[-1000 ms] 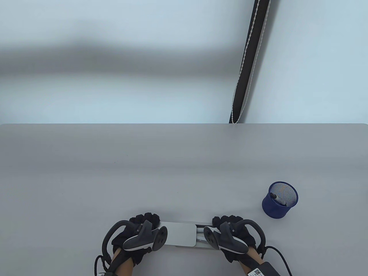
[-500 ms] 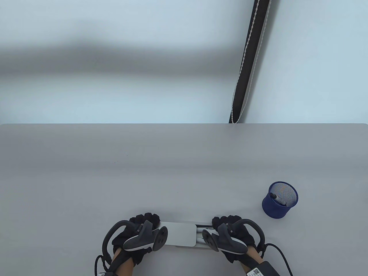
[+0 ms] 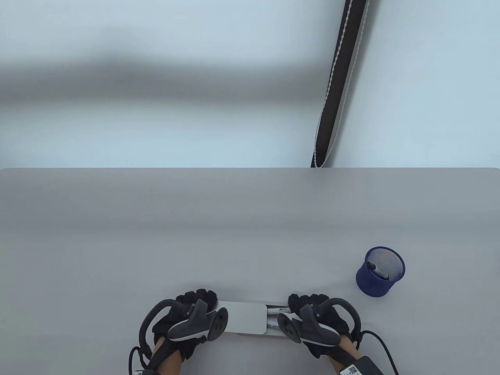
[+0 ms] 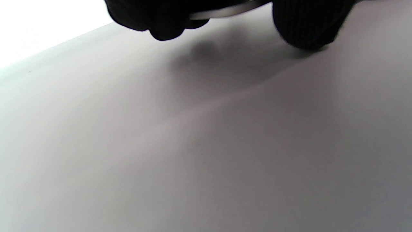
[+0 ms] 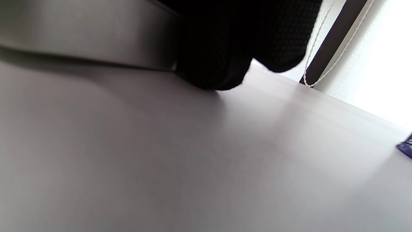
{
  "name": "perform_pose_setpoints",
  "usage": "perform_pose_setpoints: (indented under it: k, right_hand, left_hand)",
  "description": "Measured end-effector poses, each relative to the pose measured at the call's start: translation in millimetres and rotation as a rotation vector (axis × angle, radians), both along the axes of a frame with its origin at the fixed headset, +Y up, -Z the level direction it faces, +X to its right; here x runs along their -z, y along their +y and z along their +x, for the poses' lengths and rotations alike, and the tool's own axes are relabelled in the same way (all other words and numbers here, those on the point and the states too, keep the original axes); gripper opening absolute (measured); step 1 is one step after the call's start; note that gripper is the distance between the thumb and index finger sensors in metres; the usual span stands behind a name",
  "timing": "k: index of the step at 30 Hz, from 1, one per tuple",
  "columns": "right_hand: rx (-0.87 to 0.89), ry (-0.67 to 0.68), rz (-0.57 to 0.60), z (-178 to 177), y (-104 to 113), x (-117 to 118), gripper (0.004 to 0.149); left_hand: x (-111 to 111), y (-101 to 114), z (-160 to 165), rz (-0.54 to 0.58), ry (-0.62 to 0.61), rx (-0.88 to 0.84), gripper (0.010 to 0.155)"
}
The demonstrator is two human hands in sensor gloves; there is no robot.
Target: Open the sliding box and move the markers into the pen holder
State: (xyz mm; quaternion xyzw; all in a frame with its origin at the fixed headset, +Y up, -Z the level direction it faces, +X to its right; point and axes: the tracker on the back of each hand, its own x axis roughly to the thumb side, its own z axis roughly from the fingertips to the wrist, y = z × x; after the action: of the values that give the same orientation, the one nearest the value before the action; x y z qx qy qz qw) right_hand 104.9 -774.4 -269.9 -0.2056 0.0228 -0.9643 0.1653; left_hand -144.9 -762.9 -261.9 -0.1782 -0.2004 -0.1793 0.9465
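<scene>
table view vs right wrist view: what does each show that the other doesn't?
Only the table view: the left hand at the box's left end, the sliding lid part open, markers in the gap, and a marker standing in the pen holder.
Only the right wrist view: the box's side wall seen low, with the right hand's fingers curled over its end.
Both: the right hand, the box, the table, the window cord, and the holder, though only its blue edge in the wrist view.

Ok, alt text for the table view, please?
Two gloved hands, left hand and right hand, grip the ends of a partly open silver box at the table's near edge; a blue pen holder stands to the right.
</scene>
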Motion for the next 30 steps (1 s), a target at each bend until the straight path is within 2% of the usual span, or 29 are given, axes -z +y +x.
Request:
perform_pose_setpoints:
  k: [13, 30]
  right_hand:
    - [0.106, -0.020, -0.016, 11.6, 2.3, 0.6, 0.055]
    - [0.411, -0.165, -0.161, 44.9, 9.7, 10.2, 0.043]
  left_hand:
    - [0.2, 0.2, 0.6, 0.007, 0.004, 0.003, 0.082]
    - [0.8, 0.6, 0.8, 0.004, 0.006, 0.005, 0.083]
